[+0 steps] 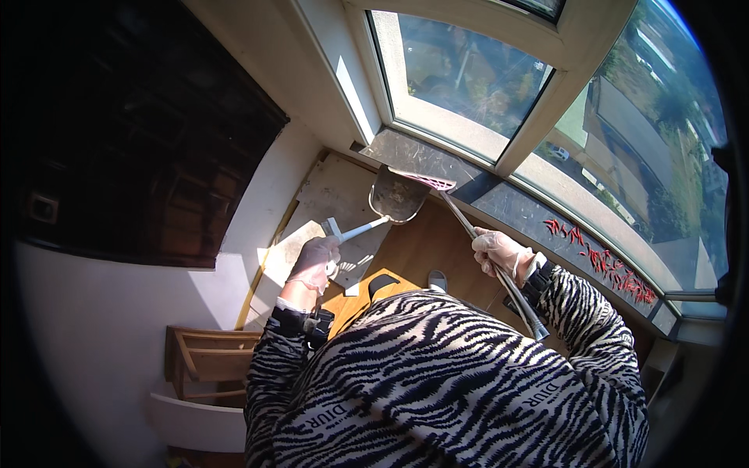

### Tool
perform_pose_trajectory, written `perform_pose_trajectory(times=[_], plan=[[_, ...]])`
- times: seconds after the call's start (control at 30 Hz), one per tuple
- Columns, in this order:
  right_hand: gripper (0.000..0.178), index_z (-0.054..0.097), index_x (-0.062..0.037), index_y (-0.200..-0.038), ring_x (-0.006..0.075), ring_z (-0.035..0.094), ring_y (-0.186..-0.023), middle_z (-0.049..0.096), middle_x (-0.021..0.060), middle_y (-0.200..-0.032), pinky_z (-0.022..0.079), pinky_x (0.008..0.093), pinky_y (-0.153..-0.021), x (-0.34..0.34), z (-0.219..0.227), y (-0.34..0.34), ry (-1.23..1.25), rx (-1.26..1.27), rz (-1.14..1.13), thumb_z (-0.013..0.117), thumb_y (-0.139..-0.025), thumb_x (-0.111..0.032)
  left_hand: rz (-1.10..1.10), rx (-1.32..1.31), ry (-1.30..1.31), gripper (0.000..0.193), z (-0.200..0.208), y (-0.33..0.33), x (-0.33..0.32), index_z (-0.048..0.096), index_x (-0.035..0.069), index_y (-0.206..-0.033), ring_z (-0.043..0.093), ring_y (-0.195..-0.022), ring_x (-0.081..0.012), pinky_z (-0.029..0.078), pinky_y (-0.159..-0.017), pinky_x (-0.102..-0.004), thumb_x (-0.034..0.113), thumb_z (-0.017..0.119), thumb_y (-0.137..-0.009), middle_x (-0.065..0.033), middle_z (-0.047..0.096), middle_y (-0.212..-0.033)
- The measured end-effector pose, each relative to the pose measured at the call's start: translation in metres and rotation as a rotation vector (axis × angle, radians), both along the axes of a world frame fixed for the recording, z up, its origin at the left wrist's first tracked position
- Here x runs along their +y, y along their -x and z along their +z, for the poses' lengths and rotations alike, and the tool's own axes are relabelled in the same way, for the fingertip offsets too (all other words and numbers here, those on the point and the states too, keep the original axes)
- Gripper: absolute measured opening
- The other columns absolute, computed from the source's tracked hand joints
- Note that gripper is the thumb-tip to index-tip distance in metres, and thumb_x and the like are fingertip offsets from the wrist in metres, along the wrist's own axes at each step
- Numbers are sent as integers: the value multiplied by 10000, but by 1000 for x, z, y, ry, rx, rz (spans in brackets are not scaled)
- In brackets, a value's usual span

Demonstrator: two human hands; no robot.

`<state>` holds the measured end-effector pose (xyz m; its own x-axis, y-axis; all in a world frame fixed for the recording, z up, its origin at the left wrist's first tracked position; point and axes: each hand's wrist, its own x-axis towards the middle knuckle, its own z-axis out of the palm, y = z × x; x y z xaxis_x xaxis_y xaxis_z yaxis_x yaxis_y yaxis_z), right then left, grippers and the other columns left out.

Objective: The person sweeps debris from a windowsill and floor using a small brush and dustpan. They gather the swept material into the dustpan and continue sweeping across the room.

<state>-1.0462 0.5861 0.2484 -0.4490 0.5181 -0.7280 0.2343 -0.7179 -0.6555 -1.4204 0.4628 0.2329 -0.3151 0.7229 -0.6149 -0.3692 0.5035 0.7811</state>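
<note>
My left hand [312, 264], in a thin clear glove, is closed round the pale handle of a dustpan [399, 196]. The pan is dark and dirty inside and is held out by the stone window sill [413, 152]. Gloved the same way, my right hand [498, 249] grips the metal stick of a broom [460, 216]. Its stick runs back along my right forearm. The broom's pinkish head [425, 180] lies across the far rim of the pan; whether bristles touch the pan's inside cannot be made out.
Red chili peppers [605, 261] lie spread along the sill at right, below the windows [476, 70]. A wooden chair or stool [211, 343] stands by the white wall at lower left. A pale board [331, 187] lies beyond my left hand. A dark panel [140, 140] fills the upper left.
</note>
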Motion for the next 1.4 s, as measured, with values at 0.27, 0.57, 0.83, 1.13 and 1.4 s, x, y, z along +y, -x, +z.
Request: perform_pose_trajectory(times=[0.27, 0.57, 0.83, 1.13, 1.4], plan=[[166, 462, -138, -1016, 126, 475, -398, 464, 6, -591, 376, 247, -346, -60, 14, 293, -64, 74, -142, 510, -874, -65, -61, -7, -30, 215, -4, 283, -59, 495, 126, -749, 326, -418, -74, 213, -396, -266, 155, 570, -948, 61, 376, -564], [202, 488, -117, -688, 115, 497, -403, 492, 9, -571, 399, 247, -359, 8, -17, 319, -130, 61, -228, 526, -886, -126, -64, -21, -50, 185, 14, 266, -60, 537, 105, -775, 311, -424, -89, 218, -408, -281, 165, 565, -947, 45, 386, -566], [104, 505, -93, -796, 152, 476, -453, 481, 38, -629, 384, 290, -388, -20, -34, 364, -142, 30, -317, 476, -892, -61, -22, -27, -33, 180, 9, 283, -67, 576, 92, -770, 322, -451, -80, 223, -426, -273, 167, 590, -933, 52, 388, -580], [90, 448, -127, -814, 129, 431, -423, 440, 17, -618, 344, 265, -358, -47, -9, 351, -18, -4, 68, 490, -855, -59, 23, -11, -55, 160, -19, 331, -36, 577, 94, -793, 331, -448, -80, 223, -419, -273, 174, 610, -928, 51, 402, -582], [100, 490, -83, -968, 156, 487, -423, 476, 39, -629, 407, 286, -373, -22, -23, 380, -267, -55, -39, 508, -870, -96, 23, -34, -62, 144, -4, 348, -55, 576, 91, -813, 338, -448, -81, 224, -412, -271, 169, 603, -931, 45, 409, -587]])
